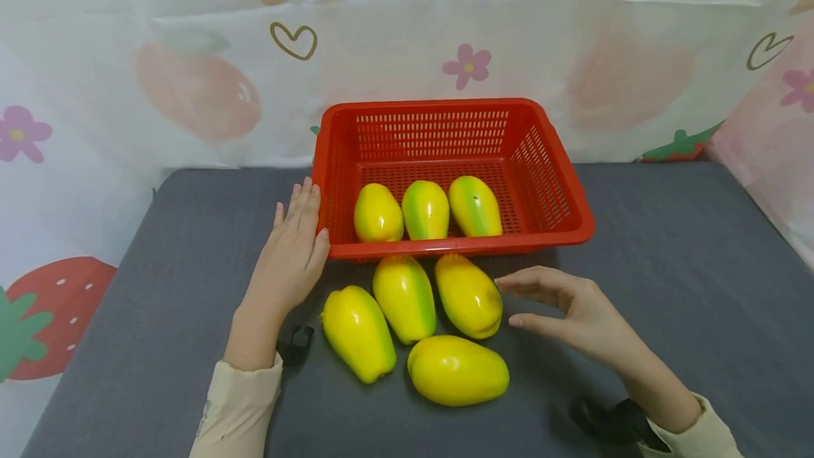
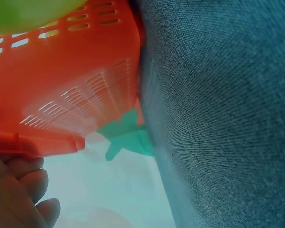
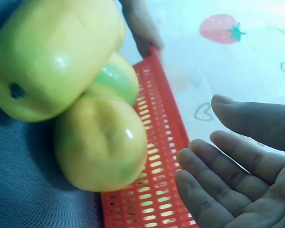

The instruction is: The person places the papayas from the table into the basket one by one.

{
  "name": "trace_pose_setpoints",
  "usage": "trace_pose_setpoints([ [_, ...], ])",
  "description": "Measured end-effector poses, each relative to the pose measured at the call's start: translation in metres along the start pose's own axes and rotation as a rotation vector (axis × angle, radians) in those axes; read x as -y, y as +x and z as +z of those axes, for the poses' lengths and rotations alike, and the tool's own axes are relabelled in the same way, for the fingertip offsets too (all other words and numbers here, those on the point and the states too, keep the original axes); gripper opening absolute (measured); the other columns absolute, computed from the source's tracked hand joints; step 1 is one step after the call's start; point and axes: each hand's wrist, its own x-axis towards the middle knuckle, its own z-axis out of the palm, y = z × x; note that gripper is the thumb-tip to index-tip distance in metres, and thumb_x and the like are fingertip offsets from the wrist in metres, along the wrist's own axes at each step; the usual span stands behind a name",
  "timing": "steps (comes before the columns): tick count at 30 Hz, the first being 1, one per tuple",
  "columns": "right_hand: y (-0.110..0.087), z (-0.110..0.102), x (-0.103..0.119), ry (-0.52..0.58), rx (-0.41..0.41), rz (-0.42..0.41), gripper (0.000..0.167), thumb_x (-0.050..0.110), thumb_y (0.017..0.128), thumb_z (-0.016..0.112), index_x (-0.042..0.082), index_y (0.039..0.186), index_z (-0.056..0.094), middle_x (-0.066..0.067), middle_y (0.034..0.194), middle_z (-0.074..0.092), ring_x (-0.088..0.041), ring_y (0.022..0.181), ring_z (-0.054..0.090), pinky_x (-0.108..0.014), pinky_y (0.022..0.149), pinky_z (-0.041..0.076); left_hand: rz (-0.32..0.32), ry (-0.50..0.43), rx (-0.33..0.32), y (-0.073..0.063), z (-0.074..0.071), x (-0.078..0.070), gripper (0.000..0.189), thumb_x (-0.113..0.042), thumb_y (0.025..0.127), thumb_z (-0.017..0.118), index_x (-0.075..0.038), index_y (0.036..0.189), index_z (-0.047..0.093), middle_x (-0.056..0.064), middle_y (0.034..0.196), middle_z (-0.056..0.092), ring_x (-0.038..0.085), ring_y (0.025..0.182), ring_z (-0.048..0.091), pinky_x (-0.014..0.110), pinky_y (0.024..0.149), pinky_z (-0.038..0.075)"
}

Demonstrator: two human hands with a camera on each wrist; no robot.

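Observation:
Flat along the left side of a red plastic basket, my left hand rests its straight fingers against the rim. Three yellow-green mangoes lie in a row inside the basket's near half. Several more are on the grey cloth in front of it. My right hand is beside the right-hand mango of that group, thumb and fingers spread apart and holding nothing. In the right wrist view its palm shows bare, with a mango to its left.
A mango lies sideways nearest me, and another tilts at the left. The grey tabletop meets a white printed backdrop behind the basket. Dark wrist straps sit by the sleeves.

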Motion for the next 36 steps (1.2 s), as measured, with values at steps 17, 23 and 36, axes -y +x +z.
trace_pose_setpoints([
  [17,-0.014,0.009,-0.009,0.032,0.147,0.002,0.041,0.005,0.08,0.072,0.002,0.119,0.061,-0.009,0.112,0.065,-0.019,0.103,0.062,-0.029,0.089,0.05,0.003,-0.006,0.01,0.0,0.0,0.001,0.06,-0.02,0.098,0.035,0.004,0.148,0.014,0.017,0.156,0.011,0.03,0.143,0.007,0.05,0.114,0.004],
  [23,-0.014,0.006,-0.009,-0.059,0.265,0.041,0.039,0.021,0.084,0.071,0.005,0.118,0.062,-0.007,0.113,0.066,-0.02,0.101,0.063,-0.033,0.085,0.052,0.003,-0.002,0.011,0.001,-0.001,0.001,0.059,-0.02,0.098,0.035,0.004,0.149,0.014,0.018,0.156,0.011,0.03,0.143,0.007,0.05,0.114,0.004],
  [36,-0.014,0.006,-0.014,-0.165,0.401,0.111,0.042,0.031,0.083,0.072,0.007,0.117,0.063,-0.002,0.113,0.065,-0.017,0.099,0.063,-0.034,0.082,0.053,-0.001,0.003,0.012,0.001,-0.001,0.0,0.059,-0.02,0.098,0.034,0.004,0.149,0.014,0.018,0.156,0.011,0.029,0.143,0.006,0.05,0.114,0.004],
])
